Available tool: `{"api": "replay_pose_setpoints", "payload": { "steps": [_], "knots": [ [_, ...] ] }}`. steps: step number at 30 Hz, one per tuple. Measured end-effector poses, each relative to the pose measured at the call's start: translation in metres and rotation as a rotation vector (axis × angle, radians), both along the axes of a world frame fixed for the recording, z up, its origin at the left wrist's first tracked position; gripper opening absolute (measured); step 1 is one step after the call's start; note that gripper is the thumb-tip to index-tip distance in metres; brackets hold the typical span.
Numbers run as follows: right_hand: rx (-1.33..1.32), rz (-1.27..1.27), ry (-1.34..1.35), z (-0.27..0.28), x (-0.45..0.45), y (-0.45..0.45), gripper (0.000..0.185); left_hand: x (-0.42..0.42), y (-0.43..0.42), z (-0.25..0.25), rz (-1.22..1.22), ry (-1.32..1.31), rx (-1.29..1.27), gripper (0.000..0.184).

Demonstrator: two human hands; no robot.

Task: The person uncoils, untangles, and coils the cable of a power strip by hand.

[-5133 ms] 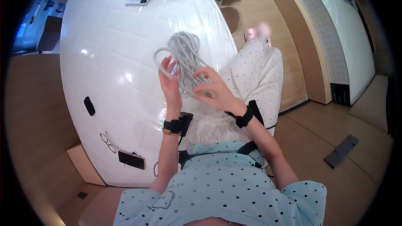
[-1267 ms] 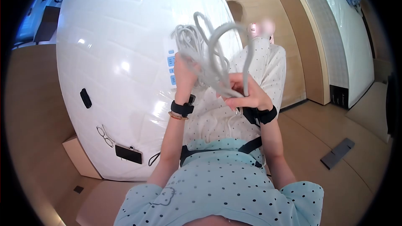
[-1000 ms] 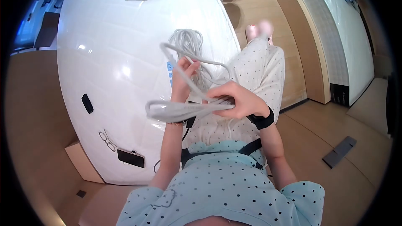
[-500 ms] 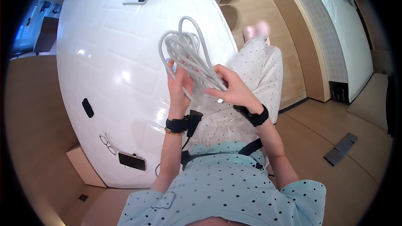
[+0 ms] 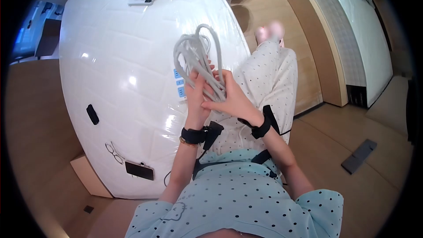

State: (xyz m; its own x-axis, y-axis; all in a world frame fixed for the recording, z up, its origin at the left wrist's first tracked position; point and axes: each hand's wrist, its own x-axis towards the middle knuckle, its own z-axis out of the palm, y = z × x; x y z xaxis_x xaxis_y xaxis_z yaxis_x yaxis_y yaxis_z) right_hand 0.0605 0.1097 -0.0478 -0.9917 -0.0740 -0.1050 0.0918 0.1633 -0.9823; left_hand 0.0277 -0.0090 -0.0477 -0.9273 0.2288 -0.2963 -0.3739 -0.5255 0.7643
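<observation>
While the left hand (image 5: pixel 198 89) cups the looped grey cord (image 5: pixel 194 56), fingers curled around its strands, the right hand (image 5: pixel 229 93) pinches the near end between thumb and fingers. From where I stand, the bundle is over the mattress (image 5: pixel 119 53) edge, beside a power strip (image 5: pixel 181 91).

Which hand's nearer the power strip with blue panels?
Left. The left hand is close beside the power strip; the right hand is farther off, on the other side of the left hand, at the looped grey cable.
</observation>
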Motion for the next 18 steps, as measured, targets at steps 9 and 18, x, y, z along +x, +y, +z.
{"api": "replay_pose_setpoints", "payload": {
  "steps": [9,18],
  "knots": [
    [-0.265,0.000,-0.263,-0.007,0.000,0.039,0.029,-0.007,-0.014,-0.010,-0.297,0.438,-0.692,0.058],
    [-1.177,0.033,-0.168,-0.007,0.002,0.057,0.026,-0.014,-0.015,-0.031,-0.531,-0.105,-0.430,0.037]
  ]
}}
